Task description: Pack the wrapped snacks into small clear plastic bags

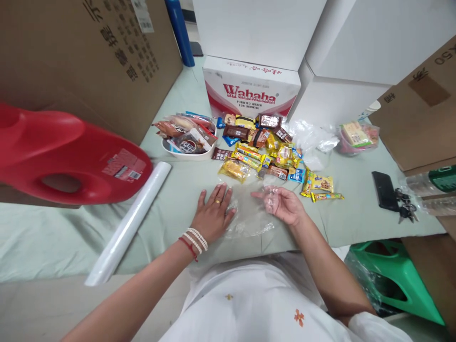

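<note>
A clear plastic bag lies flat on the green cloth in front of me. My left hand rests palm down along the bag's left edge, fingers stretched out. Over the bag's upper right part, my right hand has its fingers curled with crinkled clear plastic in them and the index finger pointing left. Just beyond both hands is a loose pile of wrapped snacks, with a yellow-wrapped cake and a brown-wrapped bar near its front. A white basket filled with packets stands left of the pile.
At left are a red detergent jug and a white plastic roll. A Wahaha carton stands behind the snacks. Rightward lie crumpled clear bags, a bagged snack pack, a black phone, keys and bottles.
</note>
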Available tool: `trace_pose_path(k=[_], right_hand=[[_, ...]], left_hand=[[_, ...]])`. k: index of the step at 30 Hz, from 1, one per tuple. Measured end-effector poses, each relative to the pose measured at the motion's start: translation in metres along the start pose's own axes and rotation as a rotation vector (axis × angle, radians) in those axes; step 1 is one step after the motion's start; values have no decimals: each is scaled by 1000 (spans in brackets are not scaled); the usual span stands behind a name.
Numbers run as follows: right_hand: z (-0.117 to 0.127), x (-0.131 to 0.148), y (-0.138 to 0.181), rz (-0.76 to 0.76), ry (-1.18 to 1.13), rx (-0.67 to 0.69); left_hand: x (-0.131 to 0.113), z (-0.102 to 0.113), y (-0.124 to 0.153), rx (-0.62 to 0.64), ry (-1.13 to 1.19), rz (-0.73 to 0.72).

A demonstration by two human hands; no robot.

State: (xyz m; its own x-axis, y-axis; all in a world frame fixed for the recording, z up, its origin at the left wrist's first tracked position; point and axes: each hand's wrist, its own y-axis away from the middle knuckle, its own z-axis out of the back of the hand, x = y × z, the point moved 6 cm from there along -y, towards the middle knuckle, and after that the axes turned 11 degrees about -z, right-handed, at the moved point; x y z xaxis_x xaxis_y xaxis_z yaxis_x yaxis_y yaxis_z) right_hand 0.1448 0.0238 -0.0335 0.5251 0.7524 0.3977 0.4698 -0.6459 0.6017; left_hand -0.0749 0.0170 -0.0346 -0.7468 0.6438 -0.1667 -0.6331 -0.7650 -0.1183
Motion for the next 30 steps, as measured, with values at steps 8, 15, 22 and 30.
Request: trace_pose_path(k=[8, 15, 22, 30], right_hand=[[-15, -5, -5, -66, 113, 43], [-22, 0, -3, 5, 271, 53], [5, 16, 1, 57, 273, -170], [3, 34, -11, 18, 301, -201]], left_hand=[[-2, 5, -1, 5, 24, 12], [0, 7, -2, -18, 90, 25], [13, 44, -5, -88, 101, 82], [1, 75, -34, -152, 54, -103]])
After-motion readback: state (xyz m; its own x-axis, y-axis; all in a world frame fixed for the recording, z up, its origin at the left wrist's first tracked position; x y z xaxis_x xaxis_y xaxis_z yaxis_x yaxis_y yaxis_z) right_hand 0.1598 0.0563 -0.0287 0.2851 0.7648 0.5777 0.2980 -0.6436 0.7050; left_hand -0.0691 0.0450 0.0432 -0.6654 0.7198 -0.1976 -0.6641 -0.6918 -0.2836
